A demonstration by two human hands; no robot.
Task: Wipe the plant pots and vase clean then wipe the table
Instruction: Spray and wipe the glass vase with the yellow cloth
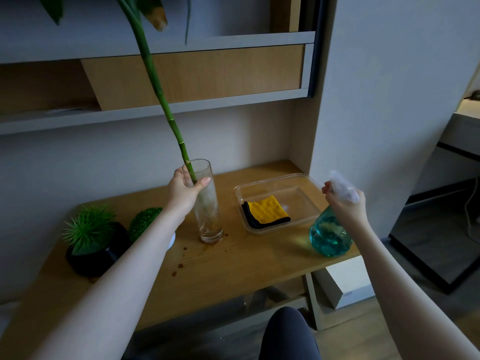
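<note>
- a black plant pot (91, 258) with a spiky green plant stands at the left end of the counter (233, 258); a round green plant (144, 220) sits just beside it, its pot mostly hidden behind the forearm.
- the left hand (181, 189) wraps the upper part of the tall glass vase (207, 203), fingers (204, 182) curled round the glass, thumb on the near side.
- the vase stands upright on the counter, its long axis vertical, a bamboo stalk (155, 81) leaning out up and left.
- brown spots (179, 266) dot the counter in front of the vase.
- a yellow-and-black cloth (267, 211) lies folded in a clear plastic tray (306, 222), between the two hands.
- the right hand (345, 203) grips the neck of the blue spray bottle (330, 235), fingers closed round it; the bottle appears lifted just off the counter edge.
- the vase lies well left of the spray head, so my guess is the right hand must swing left to spray it.
</note>
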